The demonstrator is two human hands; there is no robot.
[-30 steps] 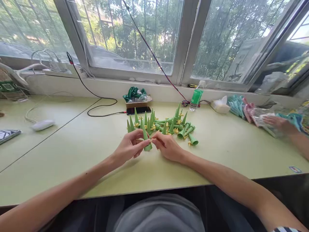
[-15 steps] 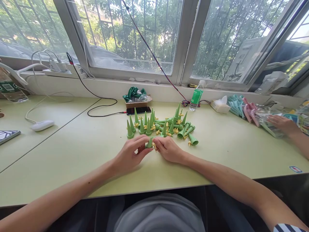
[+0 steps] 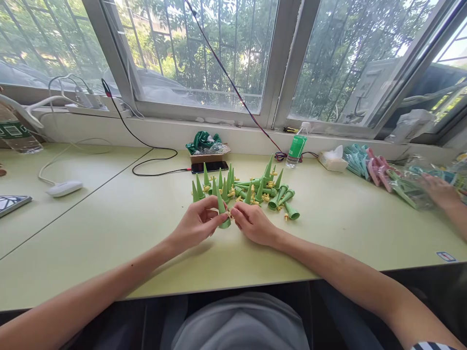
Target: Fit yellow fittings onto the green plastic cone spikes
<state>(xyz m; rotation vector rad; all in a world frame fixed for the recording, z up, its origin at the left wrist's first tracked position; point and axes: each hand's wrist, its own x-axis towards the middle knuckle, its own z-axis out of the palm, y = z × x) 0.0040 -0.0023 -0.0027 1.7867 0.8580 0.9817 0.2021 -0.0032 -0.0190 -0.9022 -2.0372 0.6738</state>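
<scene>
**Small cone pinched between two hands, with a crowded pile just behind**

Head view: the left hand (image 3: pixel 195 226) grasps a green cone (image 3: pixel 221 208) between thumb and fingertips. The cone stands tip up and tilts slightly, just above the table (image 3: pixel 127 228), at the near edge of the cluster. The right hand (image 3: pixel 253 223) meets it from the right, fingertips bunched against the cone's side where a speck of yellow shows. I cannot tell whether those fingers actually clamp anything.

The hold is at the fingertips only, on a smooth, tapering wall, so my guess is that a sideways push from the right hand could twist the cone out of the grasp.

The standing cones (image 3: pixel 204 187) are just beyond the knuckles, and a slip or a forward nudge could topple them. The loose pile (image 3: pixel 270 192) lies to the right, within reach of a stray wrist. Far right, a co-worker's hand (image 3: pixel 440 192) is well apart.
</scene>
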